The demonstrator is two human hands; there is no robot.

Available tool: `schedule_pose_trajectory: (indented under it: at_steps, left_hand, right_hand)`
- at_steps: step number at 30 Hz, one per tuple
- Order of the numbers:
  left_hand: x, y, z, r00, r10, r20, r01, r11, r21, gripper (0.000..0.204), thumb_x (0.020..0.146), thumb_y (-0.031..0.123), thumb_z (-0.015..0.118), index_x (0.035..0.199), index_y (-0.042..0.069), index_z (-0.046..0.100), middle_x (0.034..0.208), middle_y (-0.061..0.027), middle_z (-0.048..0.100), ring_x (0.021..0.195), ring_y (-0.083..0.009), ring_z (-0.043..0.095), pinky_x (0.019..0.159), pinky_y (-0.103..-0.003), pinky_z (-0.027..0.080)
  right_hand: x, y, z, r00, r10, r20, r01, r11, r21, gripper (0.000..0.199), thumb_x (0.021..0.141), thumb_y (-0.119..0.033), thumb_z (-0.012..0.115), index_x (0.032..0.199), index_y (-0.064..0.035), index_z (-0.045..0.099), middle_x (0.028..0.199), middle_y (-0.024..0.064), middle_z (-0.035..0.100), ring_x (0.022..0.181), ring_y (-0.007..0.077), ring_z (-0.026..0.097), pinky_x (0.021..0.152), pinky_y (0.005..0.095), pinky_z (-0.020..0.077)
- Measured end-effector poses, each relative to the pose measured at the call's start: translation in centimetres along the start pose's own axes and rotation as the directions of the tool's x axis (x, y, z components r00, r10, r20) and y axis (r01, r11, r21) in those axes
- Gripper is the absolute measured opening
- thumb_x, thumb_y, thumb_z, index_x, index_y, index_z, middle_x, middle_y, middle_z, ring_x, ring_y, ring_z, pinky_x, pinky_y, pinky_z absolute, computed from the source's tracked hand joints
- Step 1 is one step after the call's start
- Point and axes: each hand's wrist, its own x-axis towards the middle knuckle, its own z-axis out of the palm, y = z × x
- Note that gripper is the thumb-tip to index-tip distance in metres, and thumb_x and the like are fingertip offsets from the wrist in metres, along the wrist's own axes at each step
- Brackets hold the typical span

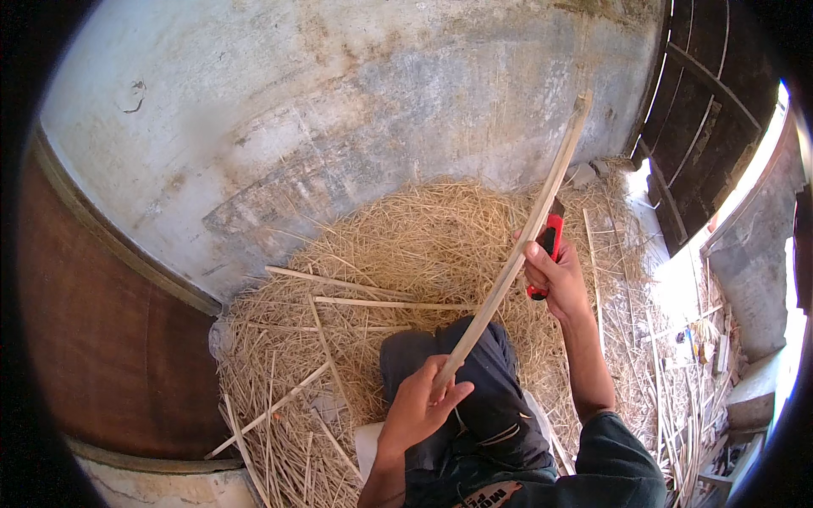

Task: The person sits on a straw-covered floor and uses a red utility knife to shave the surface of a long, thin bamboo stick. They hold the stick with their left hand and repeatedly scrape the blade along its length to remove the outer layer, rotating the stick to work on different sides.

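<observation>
A long, pale strip of wood or bamboo (550, 182) slants up and to the right across my lap. My left hand (419, 404) is closed around its lower end, the thumb lying along one side. Higher up, my right hand (555, 275) grips a red and black utility knife (552, 241). The thumb of that hand rests against the strip, and the dark blade end points upward beside it. Most of my right fingers are hidden behind the strip and the knife.
Straw-like shavings (440, 229) cover the floor, with several cut strips (394, 303) scattered over them. A stained wall (339, 110) rises ahead. Dark boards (703, 110) stand at the far right, and a brown panel (110, 322) is on the left.
</observation>
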Motion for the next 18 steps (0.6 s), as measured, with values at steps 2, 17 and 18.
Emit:
schedule_pose_trajectory:
  at_steps: [2, 17, 18]
  left_hand:
    - [0.5, 0.5, 0.3, 0.999, -0.036, -0.011, 0.036, 0.999, 0.002, 0.036, 0.111, 0.037, 0.059, 0.114, 0.003, 0.067, 0.071, -0.0015, 0.058, 0.061, -0.0078, 0.048, 0.057, -0.029, 0.04]
    - [1.0, 2.7, 1.5, 0.992, -0.017, -0.127, 0.016, 1.0, -0.007, 0.035, 0.113, 0.034, 0.053, 0.106, 0.001, 0.063, 0.071, -0.0032, 0.058, 0.062, -0.0097, 0.051, 0.057, -0.031, 0.041]
    - [1.0, 2.8, 1.6, 0.991, -0.015, -0.131, 0.015, 1.0, 0.0, 0.035, 0.113, 0.034, 0.053, 0.106, 0.001, 0.062, 0.071, -0.0038, 0.058, 0.062, -0.0103, 0.051, 0.057, -0.032, 0.041]
  right_hand:
    - [-0.1, -0.4, 0.5, 1.0, -0.024, -0.018, 0.024, 0.999, -0.035, 0.047, 0.103, -0.037, 0.072, 0.129, 0.0023, 0.068, 0.069, -0.01, 0.043, 0.053, 0.0021, 0.032, 0.05, 0.0241, 0.0233]
    - [-6.5, 1.0, 2.9, 0.807, -0.494, 0.324, 0.568, 0.496, -0.657, 0.034, 0.09, -0.033, 0.083, 0.103, -0.0018, 0.075, 0.077, 0.0105, 0.069, 0.061, 0.0243, 0.064, 0.056, 0.0341, 0.0494]
    - [-6.5, 0.9, 3.0, 0.805, -0.499, 0.32, 0.568, 0.495, -0.658, 0.034, 0.089, -0.032, 0.084, 0.103, -0.0016, 0.076, 0.077, 0.0103, 0.069, 0.06, 0.0242, 0.064, 0.055, 0.0338, 0.0491]
